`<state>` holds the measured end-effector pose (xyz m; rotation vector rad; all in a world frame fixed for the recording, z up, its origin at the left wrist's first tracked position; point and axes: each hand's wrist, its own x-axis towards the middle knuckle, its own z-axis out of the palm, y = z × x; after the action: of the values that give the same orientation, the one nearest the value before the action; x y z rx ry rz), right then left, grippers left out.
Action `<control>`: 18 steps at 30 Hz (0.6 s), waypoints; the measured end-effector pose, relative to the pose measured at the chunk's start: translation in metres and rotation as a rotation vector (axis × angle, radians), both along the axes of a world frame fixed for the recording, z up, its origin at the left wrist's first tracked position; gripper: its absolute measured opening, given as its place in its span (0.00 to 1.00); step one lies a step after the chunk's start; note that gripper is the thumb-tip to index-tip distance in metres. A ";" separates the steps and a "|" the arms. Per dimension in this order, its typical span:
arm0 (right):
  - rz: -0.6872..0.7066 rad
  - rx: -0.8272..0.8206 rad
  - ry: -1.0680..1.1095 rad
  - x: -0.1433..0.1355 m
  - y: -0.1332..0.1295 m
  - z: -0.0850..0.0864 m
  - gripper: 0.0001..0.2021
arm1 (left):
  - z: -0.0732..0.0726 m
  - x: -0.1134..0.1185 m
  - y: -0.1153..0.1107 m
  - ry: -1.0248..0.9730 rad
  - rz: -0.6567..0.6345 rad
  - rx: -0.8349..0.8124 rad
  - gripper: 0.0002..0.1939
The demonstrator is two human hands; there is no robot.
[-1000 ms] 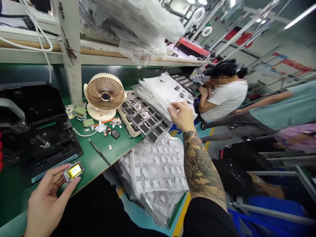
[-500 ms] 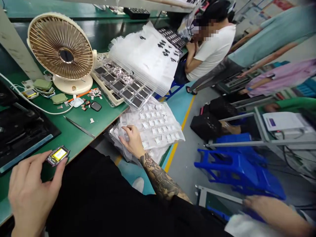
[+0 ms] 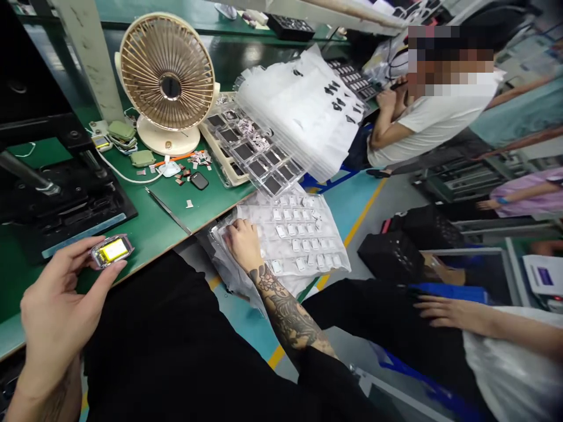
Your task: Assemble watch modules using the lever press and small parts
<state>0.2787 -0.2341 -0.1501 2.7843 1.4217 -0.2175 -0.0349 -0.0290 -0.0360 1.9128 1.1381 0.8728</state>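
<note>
A small device with a yellow part [image 3: 113, 251] is pinched between the thumb and fingers of my left hand [image 3: 65, 299], above the green table's front edge. My right hand [image 3: 245, 246], on a tattooed forearm, rests at the left side of a white sheet [image 3: 288, 234] bearing rows of small white pieces. Its fingers are bent down at the clear plastic there, and their tips are hidden, so I cannot make out what they hold. A clear tray with dark squares [image 3: 268, 161] lies above that sheet, overhanging the table edge.
A cream fan [image 3: 169, 87] stands on the green table [image 3: 211, 205]. Tweezers [image 3: 168, 211] lie near its edge, and a black machine [image 3: 74, 170] is at left. A white bag [image 3: 294, 111] covers part of the trays. One person sits at the bench; another is close at right.
My view has shifted left, showing more of the black machine. My right hand's fingers have closed down onto the sheet's left side. At right, a person's hand and dark-clothed leg have come into view.
</note>
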 end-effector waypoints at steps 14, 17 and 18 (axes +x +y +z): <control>0.066 0.212 -0.049 -0.004 0.004 -0.011 0.17 | -0.002 0.013 0.002 -0.467 -0.114 -0.459 0.24; 0.028 0.551 -0.030 -0.006 -0.009 -0.010 0.16 | -0.003 0.012 0.002 -0.497 -0.119 -0.478 0.21; 0.011 0.666 -0.019 -0.009 -0.012 -0.006 0.16 | -0.004 0.011 0.002 -0.508 -0.123 -0.483 0.20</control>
<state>0.2700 -0.2462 -0.1564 3.2480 1.7656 0.3519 -0.0235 -0.0267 -0.0396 1.2571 0.8161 0.8557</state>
